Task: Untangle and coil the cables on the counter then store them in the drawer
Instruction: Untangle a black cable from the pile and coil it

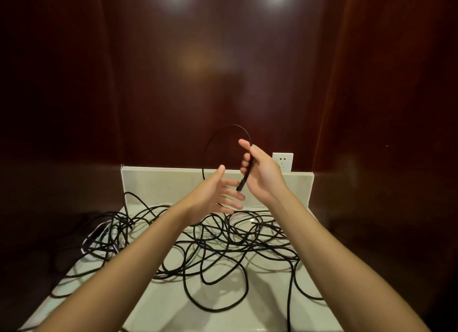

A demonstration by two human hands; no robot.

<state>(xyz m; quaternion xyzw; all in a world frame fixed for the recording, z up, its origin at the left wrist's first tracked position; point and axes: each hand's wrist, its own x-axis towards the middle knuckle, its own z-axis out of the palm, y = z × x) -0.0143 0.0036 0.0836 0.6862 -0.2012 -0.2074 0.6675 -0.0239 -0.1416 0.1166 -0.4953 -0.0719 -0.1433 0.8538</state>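
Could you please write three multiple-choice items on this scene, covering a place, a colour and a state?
1. Where is the wall socket?
A. behind the counter's back edge, on the right
B. on the counter's left edge
C. on the ceiling

2. What colour are the tangled cables?
A. red
B. black
C. yellow

3. What is the right hand doing?
A. lying flat on the counter
B. gripping a cable end
C. pressing the socket

Key: A, it sits above the white backsplash; B, every strand is dark; B, fingers curl round it.

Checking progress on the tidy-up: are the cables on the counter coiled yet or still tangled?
Still tangled. The cables sprawl in crossing loops over the counter; the right hand grips one end, raised in an arc.
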